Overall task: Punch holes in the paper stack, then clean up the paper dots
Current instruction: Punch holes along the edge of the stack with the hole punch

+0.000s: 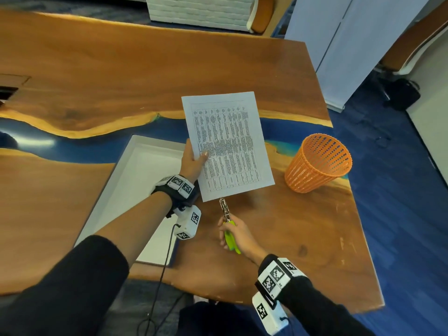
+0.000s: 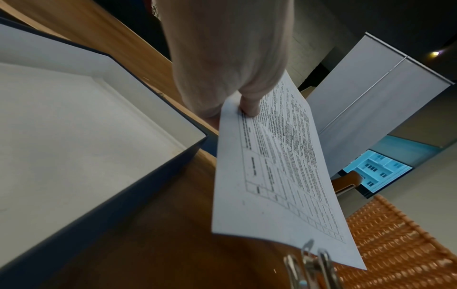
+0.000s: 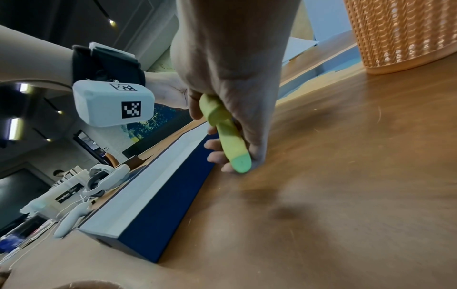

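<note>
My left hand (image 1: 194, 161) pinches a printed paper stack (image 1: 230, 146) by its left edge and holds it above the wooden table (image 1: 303, 238), thumb on top. In the left wrist view the paper stack (image 2: 279, 172) slopes down toward the metal head of the hole punch (image 2: 314, 262) at its near edge. My right hand (image 1: 235, 234) grips the green handles of the hole punch (image 1: 230, 235). Its metal tip (image 1: 223, 204) sits at the bottom edge of the paper. The right wrist view shows the fingers curled round the green handles (image 3: 227, 135).
A white, blue-sided tray (image 1: 135, 190) lies on the table left of the hands. An orange mesh waste basket (image 1: 317, 163) stands on the table to the right, close to the table's right edge. Blue floor lies beyond.
</note>
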Tool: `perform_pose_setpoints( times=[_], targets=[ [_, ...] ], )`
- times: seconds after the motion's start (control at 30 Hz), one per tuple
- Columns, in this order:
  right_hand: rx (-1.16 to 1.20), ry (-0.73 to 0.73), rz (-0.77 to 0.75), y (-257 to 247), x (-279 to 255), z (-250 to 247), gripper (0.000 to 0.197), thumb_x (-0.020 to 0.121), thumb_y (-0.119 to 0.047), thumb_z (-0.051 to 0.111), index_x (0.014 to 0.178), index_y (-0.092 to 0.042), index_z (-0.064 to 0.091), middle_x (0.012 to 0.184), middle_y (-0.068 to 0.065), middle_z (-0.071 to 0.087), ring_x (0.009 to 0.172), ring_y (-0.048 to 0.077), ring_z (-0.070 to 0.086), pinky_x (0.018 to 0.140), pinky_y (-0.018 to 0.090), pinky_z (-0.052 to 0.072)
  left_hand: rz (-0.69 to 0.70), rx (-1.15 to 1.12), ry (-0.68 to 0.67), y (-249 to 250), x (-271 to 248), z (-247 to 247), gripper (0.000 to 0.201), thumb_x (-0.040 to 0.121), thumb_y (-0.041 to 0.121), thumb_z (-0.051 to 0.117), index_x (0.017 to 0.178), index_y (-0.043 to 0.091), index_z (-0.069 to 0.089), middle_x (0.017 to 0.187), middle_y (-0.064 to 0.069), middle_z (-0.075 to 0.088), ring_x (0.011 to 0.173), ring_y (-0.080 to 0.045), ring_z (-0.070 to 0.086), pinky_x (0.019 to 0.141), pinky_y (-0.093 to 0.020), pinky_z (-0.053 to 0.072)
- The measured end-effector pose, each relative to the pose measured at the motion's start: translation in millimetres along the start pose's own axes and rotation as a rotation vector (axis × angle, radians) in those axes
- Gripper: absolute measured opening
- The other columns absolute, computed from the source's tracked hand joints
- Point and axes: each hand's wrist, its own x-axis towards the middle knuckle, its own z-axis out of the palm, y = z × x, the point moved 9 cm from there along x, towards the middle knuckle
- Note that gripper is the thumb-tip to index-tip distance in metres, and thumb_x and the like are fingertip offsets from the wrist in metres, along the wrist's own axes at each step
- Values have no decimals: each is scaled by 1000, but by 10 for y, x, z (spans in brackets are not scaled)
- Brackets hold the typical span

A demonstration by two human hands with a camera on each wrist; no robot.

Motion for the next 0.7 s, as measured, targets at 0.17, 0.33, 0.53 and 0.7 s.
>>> perform_pose_setpoints(
  times=[0.17,0.33,0.53,0.7],
  targets=[
    [21,12,5,13,4,-14,9,72,-18,52,80,-15,51,57,7,51,47,22,47,47,28,35,1,2,-19,-30,-41,54,48,94,4,55,136,10,34,134,-7,51,118,-19,54,90,-34,52],
    [-16,29,-26,-14,-22,-61,8,85,-10,46,79,-15,49,57,6,50,46,21,45,47,27,35,-3,3,-28,-69,-61,118,50,94,4,55,138,8,32,136,-9,49,118,-18,54,88,-30,53],
    [-66,61,-45,-27,-16,-67,6,76,-20,47,73,-15,45,52,2,45,43,20,39,44,27,29,-15,-27,-51,-123,-74,198,51,94,6,56,139,10,32,137,-10,50,121,-23,54,94,-41,51],
    [-97,75,-36,-21,-12,-70,6,75,-21,46,72,-17,43,53,1,41,42,18,34,43,27,25,-34,-48,-69,-185,-87,269,55,94,9,57,142,13,31,138,-7,51,121,-24,55,91,-44,54]
  ],
)
